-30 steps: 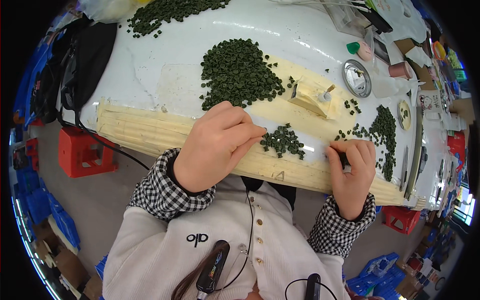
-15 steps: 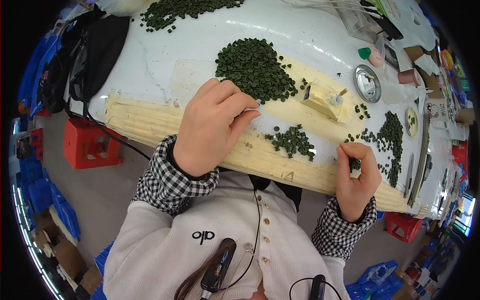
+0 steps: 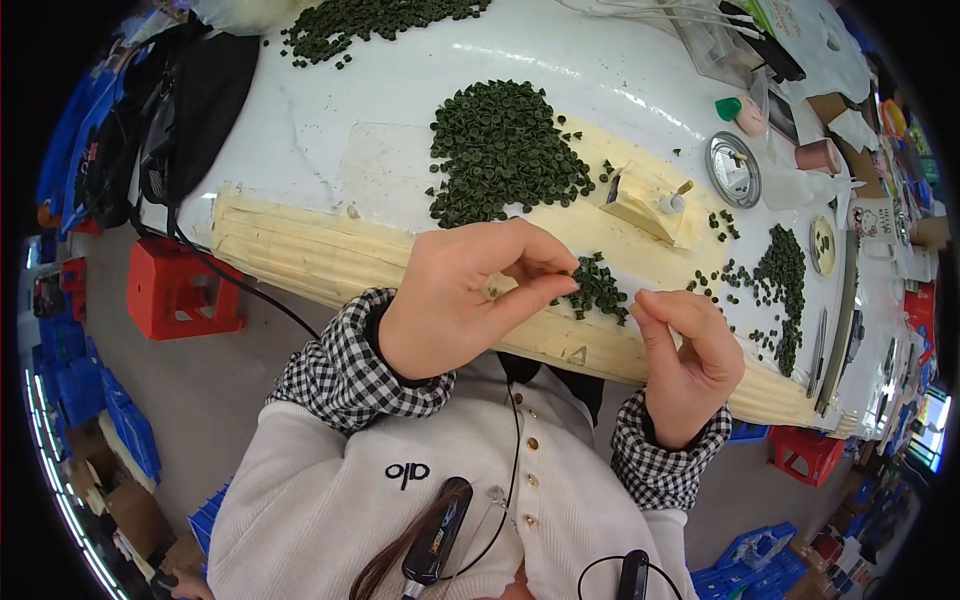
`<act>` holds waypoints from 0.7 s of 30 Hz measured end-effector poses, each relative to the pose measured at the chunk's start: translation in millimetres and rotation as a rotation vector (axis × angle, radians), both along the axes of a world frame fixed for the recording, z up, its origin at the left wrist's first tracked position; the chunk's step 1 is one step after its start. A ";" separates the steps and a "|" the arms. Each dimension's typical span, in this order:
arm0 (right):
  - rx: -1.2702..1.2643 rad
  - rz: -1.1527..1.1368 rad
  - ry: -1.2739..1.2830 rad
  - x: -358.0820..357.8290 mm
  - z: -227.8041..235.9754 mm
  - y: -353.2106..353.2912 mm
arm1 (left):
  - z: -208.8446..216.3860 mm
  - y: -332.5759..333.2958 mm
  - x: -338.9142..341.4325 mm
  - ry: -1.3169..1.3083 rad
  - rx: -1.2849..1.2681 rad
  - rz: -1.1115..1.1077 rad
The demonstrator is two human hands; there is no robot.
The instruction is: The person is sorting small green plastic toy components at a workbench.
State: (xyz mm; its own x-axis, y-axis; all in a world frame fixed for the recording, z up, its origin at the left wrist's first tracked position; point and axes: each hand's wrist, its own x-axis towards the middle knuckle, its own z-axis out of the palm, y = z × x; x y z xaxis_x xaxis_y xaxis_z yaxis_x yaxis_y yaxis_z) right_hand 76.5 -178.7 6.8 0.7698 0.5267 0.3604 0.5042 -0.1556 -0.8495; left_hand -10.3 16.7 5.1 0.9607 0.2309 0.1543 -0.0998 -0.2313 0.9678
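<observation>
The left hand (image 3: 450,292) bends its thumb and forefinger toward each other until the tips nearly meet at the left edge of a small cluster of dark green, cap-like pieces (image 3: 600,288); whether a piece is caught between them I cannot tell. The right hand (image 3: 692,358) brings its thumb and forefinger close together at the cluster's right side (too small a spot to tell if anything is pinched there), its other fingers curled in. The cluster lies on the white tabletop (image 3: 345,85), near the cream-coloured front edge strip (image 3: 300,245).

Beyond the hands, a round silver metal dish (image 3: 712,172) holds a small pale object, and a cream oval dish (image 3: 826,263) farther right has small dark bits in it.

A large heap of dark green pieces (image 3: 505,150) sits beyond the left hand. Behind the cluster stands a cream wedge-shaped block (image 3: 640,208) with a short brown peg. Another dark green pile (image 3: 785,275) spreads to the right, beside long thin metal tweezers (image 3: 819,345).
</observation>
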 end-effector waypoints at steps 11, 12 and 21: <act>0.311 0.101 0.746 -7.7 1.3 13.1 | -8.5 -13.7 5.5 0.005 -0.567 -0.090; 0.326 0.107 0.766 -6.9 0.2 12.9 | -8.8 -14.1 5.8 0.006 -0.571 -0.092; 0.380 0.184 0.709 -4.4 -8.2 12.9 | -8.2 -16.0 6.3 0.051 -0.639 -0.110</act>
State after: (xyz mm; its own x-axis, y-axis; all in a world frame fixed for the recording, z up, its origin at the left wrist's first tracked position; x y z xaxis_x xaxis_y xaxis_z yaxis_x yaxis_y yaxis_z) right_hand 72.0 -165.7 -1.4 0.7950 0.6066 0.0003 -0.1822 0.2392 -0.9537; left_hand -4.0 0.8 -3.2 0.9865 0.1618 -0.0273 -0.0404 0.4006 0.9154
